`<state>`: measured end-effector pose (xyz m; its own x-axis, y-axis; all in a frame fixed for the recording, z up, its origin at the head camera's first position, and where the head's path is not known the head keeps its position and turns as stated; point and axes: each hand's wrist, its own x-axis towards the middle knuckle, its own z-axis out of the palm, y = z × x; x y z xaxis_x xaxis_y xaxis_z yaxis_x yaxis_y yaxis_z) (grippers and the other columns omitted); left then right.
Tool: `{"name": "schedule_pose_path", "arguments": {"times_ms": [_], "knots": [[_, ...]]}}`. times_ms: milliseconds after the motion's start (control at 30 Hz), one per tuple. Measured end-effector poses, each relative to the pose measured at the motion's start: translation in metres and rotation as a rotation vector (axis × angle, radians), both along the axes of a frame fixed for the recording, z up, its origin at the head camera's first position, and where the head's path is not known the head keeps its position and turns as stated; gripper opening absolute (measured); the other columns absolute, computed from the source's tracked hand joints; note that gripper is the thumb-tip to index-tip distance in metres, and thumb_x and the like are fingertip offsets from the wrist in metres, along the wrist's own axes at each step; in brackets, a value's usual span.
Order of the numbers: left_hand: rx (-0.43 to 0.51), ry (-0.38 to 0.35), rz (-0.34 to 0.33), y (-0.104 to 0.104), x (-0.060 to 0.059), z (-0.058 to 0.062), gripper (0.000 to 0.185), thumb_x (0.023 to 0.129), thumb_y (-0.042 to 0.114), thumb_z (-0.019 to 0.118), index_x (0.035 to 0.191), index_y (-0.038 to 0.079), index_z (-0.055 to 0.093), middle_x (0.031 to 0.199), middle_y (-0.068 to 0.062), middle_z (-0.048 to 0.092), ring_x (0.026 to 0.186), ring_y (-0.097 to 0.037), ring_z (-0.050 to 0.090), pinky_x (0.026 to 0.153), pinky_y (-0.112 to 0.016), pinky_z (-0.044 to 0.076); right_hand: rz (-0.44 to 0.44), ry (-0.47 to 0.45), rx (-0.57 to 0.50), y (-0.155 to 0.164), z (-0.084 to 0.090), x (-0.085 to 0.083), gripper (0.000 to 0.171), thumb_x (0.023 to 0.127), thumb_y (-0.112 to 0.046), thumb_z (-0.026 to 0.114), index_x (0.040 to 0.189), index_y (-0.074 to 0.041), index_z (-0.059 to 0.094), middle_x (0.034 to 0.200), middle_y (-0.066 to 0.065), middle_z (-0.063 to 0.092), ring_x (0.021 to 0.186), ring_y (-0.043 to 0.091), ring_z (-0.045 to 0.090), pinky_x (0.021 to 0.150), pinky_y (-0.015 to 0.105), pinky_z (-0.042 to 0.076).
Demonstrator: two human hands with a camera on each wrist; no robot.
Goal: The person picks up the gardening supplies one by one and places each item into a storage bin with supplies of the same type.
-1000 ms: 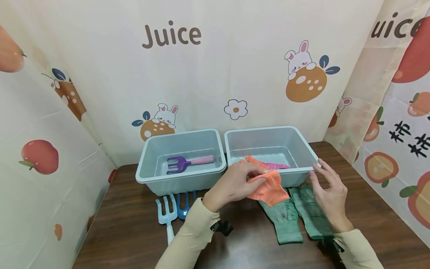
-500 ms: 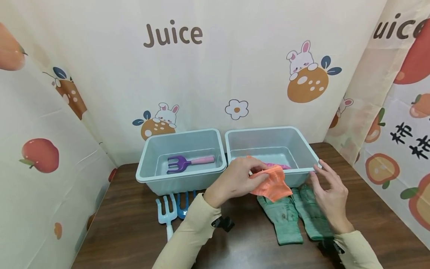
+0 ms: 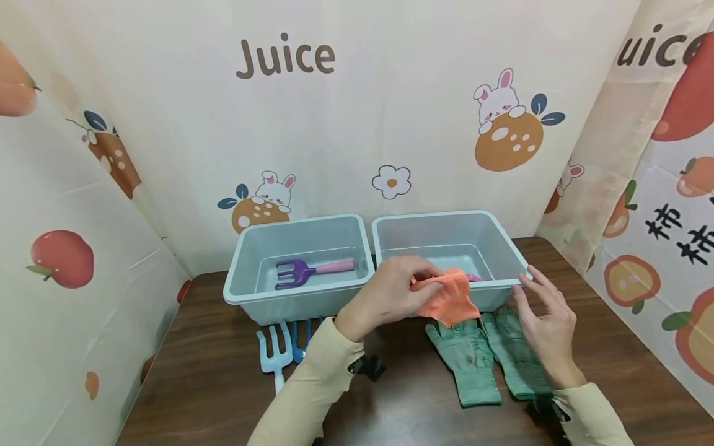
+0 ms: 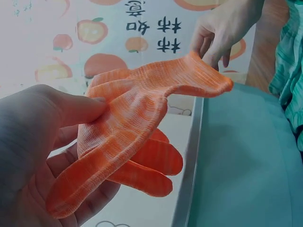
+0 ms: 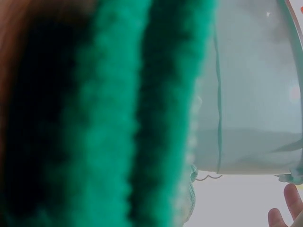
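Observation:
My left hand (image 3: 393, 288) pinches an orange knitted glove (image 3: 453, 300) over the front rim of the right grey-blue bin (image 3: 452, 216). In the left wrist view the thumb presses the palm of the glove (image 4: 128, 111), whose fingers hang down over mine and whose cuff points away. My right hand (image 3: 548, 319) touches the bin's front right corner with its fingertips, fingers extended and thumb lower at the outer side. A bit of pink fabric (image 3: 473, 277) shows inside this bin, partly behind the orange glove.
Two green gloves (image 3: 471, 365) lie before the right bin. The left bin (image 3: 304, 292) holds a purple hand fork (image 3: 301, 273) with a pink handle. A light blue fork (image 3: 276, 356) and a darker blue fork (image 3: 299, 352), partly behind my left sleeve, lie in front on the wooden table (image 3: 195, 371).
My left hand has raised the orange glove slightly and shifted it a little right, covering more of the pink fabric. My right hand keeps its place at the bin corner.

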<state>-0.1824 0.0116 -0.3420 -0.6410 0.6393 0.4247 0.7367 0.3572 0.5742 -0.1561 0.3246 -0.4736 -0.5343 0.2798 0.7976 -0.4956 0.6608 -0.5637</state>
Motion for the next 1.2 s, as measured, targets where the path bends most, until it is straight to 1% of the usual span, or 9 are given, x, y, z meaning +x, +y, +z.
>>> {"name": "schedule_pose_path", "arguments": {"times_ms": [167, 367, 533, 667, 800, 900, 1033, 1200], "knots": [[0.027, 0.01, 0.02, -0.002, -0.003, 0.001, 0.015, 0.102, 0.015, 0.072, 0.111, 0.009, 0.081, 0.096, -0.001, 0.077, 0.081, -0.008, 0.061, 0.074, -0.016, 0.051, -0.003, -0.007, 0.003, 0.0, 0.0, 0.0, 0.031, 0.089, 0.004, 0.08, 0.12, 0.0, 0.079, 0.139, 0.02, 0.071, 0.132, -0.004, 0.06, 0.11, 0.01, 0.04], [0.072, 0.015, 0.098, -0.004, -0.006, 0.001, 0.015, 0.101, 0.014, 0.073, 0.112, 0.009, 0.082, 0.094, -0.001, 0.075, 0.08, -0.01, 0.06, 0.071, -0.018, 0.05, -0.011, -0.008, -0.005, -0.001, -0.002, 0.0, 0.032, 0.088, 0.005, 0.081, 0.12, -0.001, 0.08, 0.137, 0.021, 0.071, 0.13, -0.005, 0.061, 0.11, 0.009, 0.041], [0.1, 0.026, 0.155, -0.003, -0.008, 0.002, 0.014, 0.1, 0.015, 0.075, 0.11, 0.008, 0.082, 0.095, -0.003, 0.076, 0.079, -0.011, 0.06, 0.068, -0.017, 0.049, -0.01, -0.005, -0.001, -0.001, -0.001, 0.0, 0.032, 0.088, 0.005, 0.081, 0.12, 0.0, 0.08, 0.138, 0.019, 0.071, 0.131, -0.005, 0.061, 0.11, 0.01, 0.041], [0.125, 0.047, 0.196, -0.001, -0.009, 0.005, 0.016, 0.101, 0.017, 0.074, 0.111, 0.008, 0.081, 0.098, -0.004, 0.077, 0.079, -0.012, 0.06, 0.067, -0.018, 0.048, -0.009, -0.001, 0.004, 0.0, -0.001, 0.0, 0.032, 0.088, 0.005, 0.081, 0.12, 0.0, 0.08, 0.139, 0.019, 0.071, 0.13, -0.006, 0.061, 0.109, 0.009, 0.041], [0.143, 0.058, 0.218, 0.001, -0.013, 0.009, 0.017, 0.101, 0.018, 0.073, 0.111, 0.007, 0.082, 0.098, -0.005, 0.077, 0.078, -0.013, 0.061, 0.066, -0.019, 0.047, -0.001, -0.005, 0.0, 0.001, -0.002, 0.0, 0.032, 0.089, 0.005, 0.081, 0.12, 0.001, 0.079, 0.139, 0.02, 0.071, 0.13, -0.005, 0.061, 0.109, 0.009, 0.041], [0.159, 0.036, 0.223, 0.002, -0.016, 0.01, 0.017, 0.102, 0.017, 0.072, 0.112, 0.007, 0.081, 0.1, -0.006, 0.078, 0.08, -0.014, 0.065, 0.067, -0.017, 0.05, -0.003, -0.006, -0.007, 0.001, -0.003, 0.0, 0.033, 0.087, 0.008, 0.081, 0.119, 0.002, 0.079, 0.138, 0.022, 0.071, 0.131, -0.005, 0.061, 0.109, 0.009, 0.041], [0.178, -0.012, 0.224, 0.003, -0.018, 0.012, 0.017, 0.102, 0.018, 0.072, 0.112, 0.008, 0.08, 0.103, -0.006, 0.079, 0.082, -0.014, 0.071, 0.068, -0.017, 0.054, -0.007, 0.017, -0.005, -0.002, -0.001, 0.0, 0.037, 0.082, 0.017, 0.08, 0.117, 0.004, 0.079, 0.135, 0.025, 0.071, 0.13, -0.004, 0.061, 0.109, 0.009, 0.041], [0.187, -0.042, 0.234, 0.005, -0.022, 0.012, 0.018, 0.102, 0.02, 0.072, 0.114, 0.009, 0.08, 0.104, -0.005, 0.08, 0.08, -0.013, 0.07, 0.068, -0.018, 0.054, -0.015, 0.044, -0.008, -0.015, 0.012, 0.006, 0.037, 0.078, 0.024, 0.076, 0.113, 0.011, 0.078, 0.13, 0.032, 0.07, 0.127, -0.007, 0.061, 0.109, 0.008, 0.041]]}}
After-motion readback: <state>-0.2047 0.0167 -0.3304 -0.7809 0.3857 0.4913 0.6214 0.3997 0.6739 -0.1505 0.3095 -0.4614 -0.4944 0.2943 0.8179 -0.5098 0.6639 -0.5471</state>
